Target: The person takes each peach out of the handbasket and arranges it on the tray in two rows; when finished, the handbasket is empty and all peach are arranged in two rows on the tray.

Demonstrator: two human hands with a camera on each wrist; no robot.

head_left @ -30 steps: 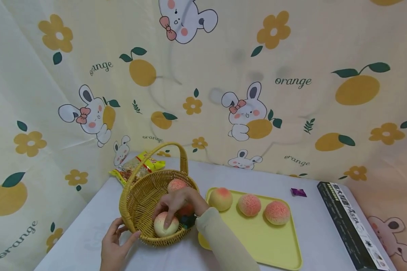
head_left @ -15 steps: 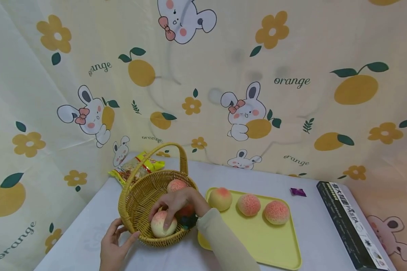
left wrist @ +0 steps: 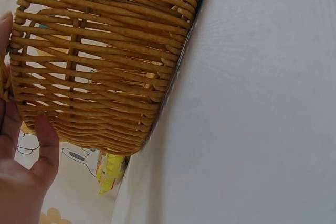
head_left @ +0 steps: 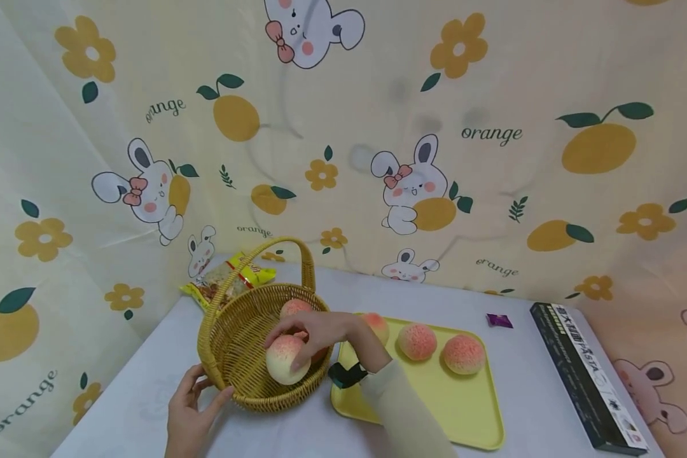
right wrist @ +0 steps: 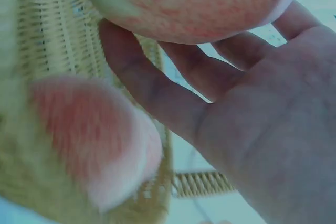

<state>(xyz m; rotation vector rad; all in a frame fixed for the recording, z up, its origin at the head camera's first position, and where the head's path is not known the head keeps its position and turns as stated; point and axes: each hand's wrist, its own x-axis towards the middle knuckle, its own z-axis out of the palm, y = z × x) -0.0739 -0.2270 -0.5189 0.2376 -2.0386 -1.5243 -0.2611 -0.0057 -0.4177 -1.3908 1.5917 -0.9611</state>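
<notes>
Beige sleeve (head_left: 406, 410): crosses the near left corner of a yellow tray (head_left: 464, 416); ends at the right hand (head_left: 327, 327), whose thumb and fingers grip the pale peach (head_left: 285, 361).
Left hand (head_left: 191, 407): apart from the right; thumb and fingers hold the wicker basket (head_left: 237, 340) by its outer side, near the handle's foot.
Pale peach: within the basket's opening; whether it touches the weave cannot be told; probably light, slightly yielding and not slippery (an artificial fruit, judging by its grainy skin); best taken round its widest part, thumb opposite fingers.
Companion peaches (head_left: 295, 308): inside the basket, partly hidden by the right hand.
Tray peaches (head_left: 416, 341): three in a row along the tray's far side.
Black box (head_left: 584, 375): lengthwise at the table's right; a small purple packet (head_left: 499, 320) near its far end.
Snack bag (head_left: 257, 275): yellow; behind the basket.
White tabletop (head_left: 131, 394): pale, faintly creased; probably cloth-covered.
Backdrop (head_left: 343, 102): cream sheet printed with rabbits, oranges and flowers; the room beyond is hidden.
</notes>
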